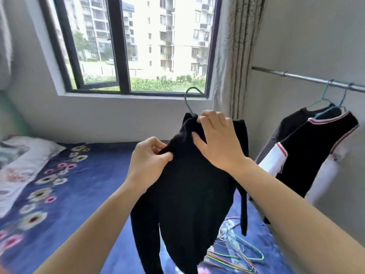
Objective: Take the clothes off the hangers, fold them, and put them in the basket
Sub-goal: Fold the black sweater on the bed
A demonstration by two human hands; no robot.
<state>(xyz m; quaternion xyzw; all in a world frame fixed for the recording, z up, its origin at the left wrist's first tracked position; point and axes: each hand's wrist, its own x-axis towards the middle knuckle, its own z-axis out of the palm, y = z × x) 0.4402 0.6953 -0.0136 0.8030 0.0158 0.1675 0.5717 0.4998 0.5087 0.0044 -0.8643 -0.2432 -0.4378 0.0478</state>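
Black sweater (187, 184) hangs above the bed (88, 184), long axis vertical, with its collar up at the hanger (190, 97) hook and its hem and sleeves pointing down toward the bed. The left hand (150, 161) pinches a fold at one shoulder. The right hand (219, 143) curls its fingers over the collar, thumb spread.

We are in a bedroom of a home. A bed (88, 194) with a blue flowered sheet fills the lower part of the view, and a pale patterned pillow (25, 155) lies at its head. A dark-framed window (118, 46) looks out on tall apartment blocks (177, 26) and greenery, with a patterned curtain (233, 56) gathered at its right side. Along the plain wall runs a metal rail (306, 78) with clothes (316, 151) hung on hangers (324, 98) — and loose wire hangers (237, 252) lie on the bed.
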